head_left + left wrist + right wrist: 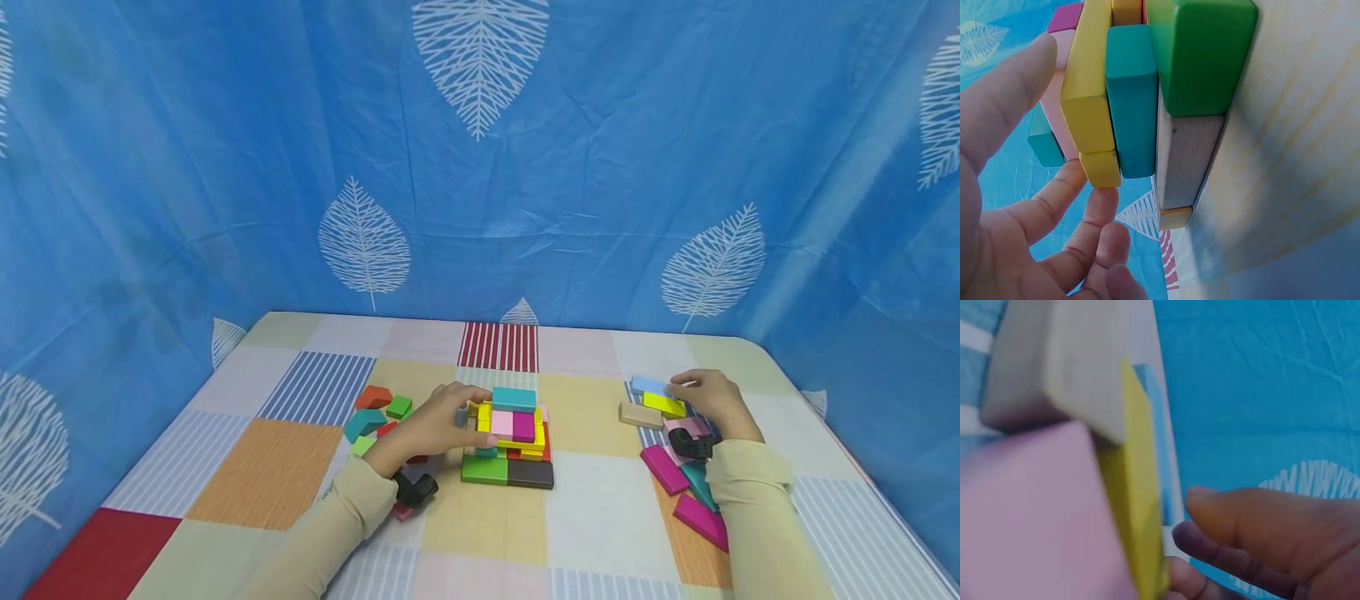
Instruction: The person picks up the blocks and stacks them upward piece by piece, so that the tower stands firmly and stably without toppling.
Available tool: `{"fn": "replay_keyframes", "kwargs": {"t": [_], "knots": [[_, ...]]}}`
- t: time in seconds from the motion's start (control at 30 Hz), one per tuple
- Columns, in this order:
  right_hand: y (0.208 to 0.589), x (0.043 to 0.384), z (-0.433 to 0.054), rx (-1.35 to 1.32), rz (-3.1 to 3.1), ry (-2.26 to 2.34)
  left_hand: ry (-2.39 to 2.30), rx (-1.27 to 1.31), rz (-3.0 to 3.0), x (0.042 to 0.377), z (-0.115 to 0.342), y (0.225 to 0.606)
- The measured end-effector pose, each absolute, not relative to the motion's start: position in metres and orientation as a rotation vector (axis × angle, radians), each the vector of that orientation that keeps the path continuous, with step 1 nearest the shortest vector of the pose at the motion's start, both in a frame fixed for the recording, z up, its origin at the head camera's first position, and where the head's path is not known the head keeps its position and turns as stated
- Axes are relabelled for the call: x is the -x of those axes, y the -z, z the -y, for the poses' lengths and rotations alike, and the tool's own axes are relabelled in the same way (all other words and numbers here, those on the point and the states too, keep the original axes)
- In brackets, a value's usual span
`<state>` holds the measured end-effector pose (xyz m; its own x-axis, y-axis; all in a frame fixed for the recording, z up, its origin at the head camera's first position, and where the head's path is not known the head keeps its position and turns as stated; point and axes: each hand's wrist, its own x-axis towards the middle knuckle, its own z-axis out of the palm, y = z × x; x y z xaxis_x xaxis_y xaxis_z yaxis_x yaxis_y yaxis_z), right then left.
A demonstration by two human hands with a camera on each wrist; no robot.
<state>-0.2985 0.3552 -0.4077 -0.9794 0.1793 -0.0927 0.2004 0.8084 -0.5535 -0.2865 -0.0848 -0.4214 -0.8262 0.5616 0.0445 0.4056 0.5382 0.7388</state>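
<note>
A layered stack of coloured blocks stands mid-table, with green and dark blocks in its front bottom row. Higher up are yellow blocks, a pink block and a magenta block, topped by a teal block. My left hand reaches around the stack's left side, thumb toward the front and fingers toward the back; its fingertips touch the pink and yellow blocks. At the right, my right hand hovers beside a light blue block, thumb and fingers slightly bent, holding nothing visible. A yellow block lies close by.
Loose blocks lie left of the stack, among them an orange block and a teal arch-like block, partly behind the left forearm. Beside the right forearm are a wooden-coloured block and magenta blocks. A blue curtain hangs behind the table.
</note>
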Motion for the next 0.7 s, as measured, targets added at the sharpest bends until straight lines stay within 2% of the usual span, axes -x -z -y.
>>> {"fn": "replay_keyframes", "kwargs": {"t": [0.37,0.7], "knots": [[0.409,0.308,-0.339,-0.170,-2.895,0.871,-1.170,-0.824,-2.572,0.286,0.086,0.422],[0.408,0.314,-0.323,-0.195,-2.937,0.811,-1.174,-0.820,-2.565,0.286,0.085,0.423]]}}
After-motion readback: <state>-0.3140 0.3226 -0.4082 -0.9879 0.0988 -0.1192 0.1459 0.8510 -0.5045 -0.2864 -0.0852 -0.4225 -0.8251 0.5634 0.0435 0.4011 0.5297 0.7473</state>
